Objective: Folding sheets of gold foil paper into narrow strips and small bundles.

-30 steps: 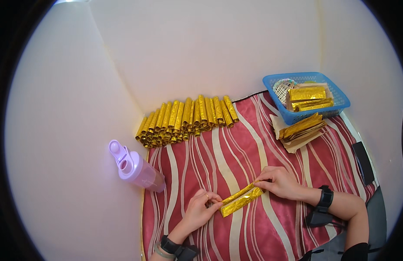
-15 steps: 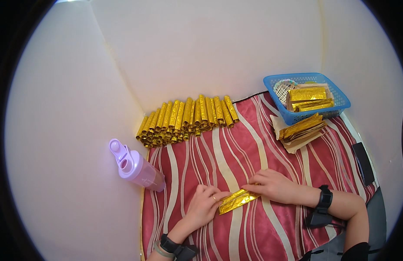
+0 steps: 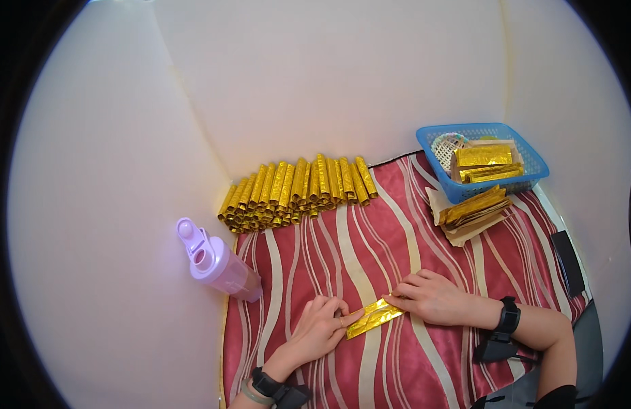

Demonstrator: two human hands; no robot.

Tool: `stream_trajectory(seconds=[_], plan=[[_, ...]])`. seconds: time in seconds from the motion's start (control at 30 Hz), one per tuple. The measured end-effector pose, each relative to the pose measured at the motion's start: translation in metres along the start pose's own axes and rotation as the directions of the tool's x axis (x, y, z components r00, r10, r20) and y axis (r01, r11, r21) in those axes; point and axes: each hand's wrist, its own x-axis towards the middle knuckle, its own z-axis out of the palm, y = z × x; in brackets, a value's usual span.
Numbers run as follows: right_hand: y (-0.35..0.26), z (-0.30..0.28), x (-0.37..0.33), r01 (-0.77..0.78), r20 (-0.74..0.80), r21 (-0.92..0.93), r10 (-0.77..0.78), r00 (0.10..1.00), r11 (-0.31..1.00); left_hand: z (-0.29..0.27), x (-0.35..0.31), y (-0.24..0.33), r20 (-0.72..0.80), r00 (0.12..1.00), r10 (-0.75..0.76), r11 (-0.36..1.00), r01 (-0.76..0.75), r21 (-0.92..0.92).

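A narrow folded strip of gold foil paper (image 3: 375,317) lies flat on the red striped cloth in front of me. My left hand (image 3: 322,326) grips its left end, fingers bent and fingertips on the foil. At the other end, the bent fingers of my right hand (image 3: 424,297) press the upper edge. Both thumbs are partly hidden. Beyond my hands, a stack of rolled gold foil tubes (image 3: 288,187) rests against the wall. More gold foil sheets (image 3: 475,210), layered with brown paper, lie to the right on the cloth.
A blue plastic basket (image 3: 435,167) at the back right holds gold foil packs and a small white woven basket (image 3: 449,148). A lilac shaker bottle (image 3: 223,267) stands at the left by the wall. A black flat object (image 3: 567,264) lies at the right edge of the striped cloth (image 3: 315,252).
The strip has become narrower, its fold now pressed down. My left index finger has stretched further along it. The view has shifted slightly, so the background sits a little lower.
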Motion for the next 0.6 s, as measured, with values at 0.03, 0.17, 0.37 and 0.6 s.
stream_trajectory(seconds=[0.03, 0.17, 0.37, 0.6], plan=[[-0.001, -0.002, 0.000, -0.013, 0.022, -0.009, 0.013, 1.000, 1.000, 0.000, 0.001, 0.002, -0.001, 1.000, -0.002, 1.000, 0.002, 0.002], [-0.005, -0.013, 0.008, 0.014, 0.040, -0.036, -0.013, 0.999, 0.999, -0.001, 0.008, 0.011, 0.037, 0.999, -0.018, 0.992, 0.013, 0.128], [0.003, -0.001, -0.004, 0.003, 0.032, -0.006, -0.003, 0.999, 1.000, -0.001, -0.005, -0.002, 0.010, 1.000, 0.007, 0.997, -0.007, 0.080], [0.013, -0.003, -0.004, -0.149, 0.058, 0.461, 0.138, 0.989, 0.875, 0.003, -0.008, -0.006, -0.064, 0.967, -0.248, 0.933, 0.221, -0.284]])
